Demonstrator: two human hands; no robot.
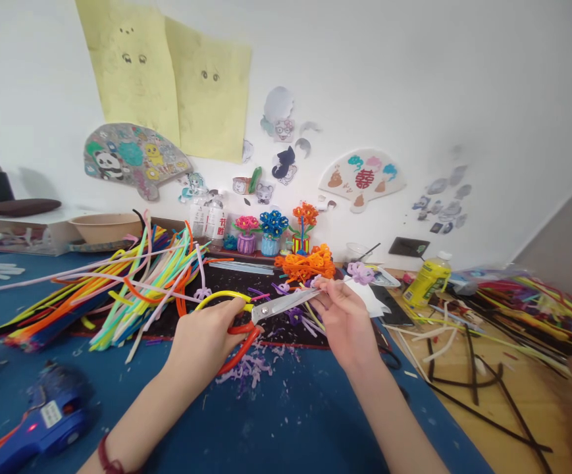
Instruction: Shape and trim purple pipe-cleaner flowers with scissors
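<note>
My left hand point(204, 336) is wrapped round scissors point(286, 304) with one yellow and one red handle loop. The blades point right, and their tips reach the fingers of my right hand point(347, 322). Those fingers are pinched on a light purple pipe-cleaner flower point(361, 272), whose looped petals stick out past the fingertips; part of it is hidden. Below the scissors, purple fuzz clippings point(251, 370) are scattered on the blue table mat point(276, 434). Behind the blades lies a heap of orange pipe-cleaner flowers point(308, 263).
A bundle of colourful pipe cleaners point(132, 289) lies at the left. A blue glue gun point(43, 421) with a lit red light is at the front left. Small potted flowers point(272, 234) line the wall. A yellow bottle point(428, 280) and loose black strips point(473, 368) are on the right.
</note>
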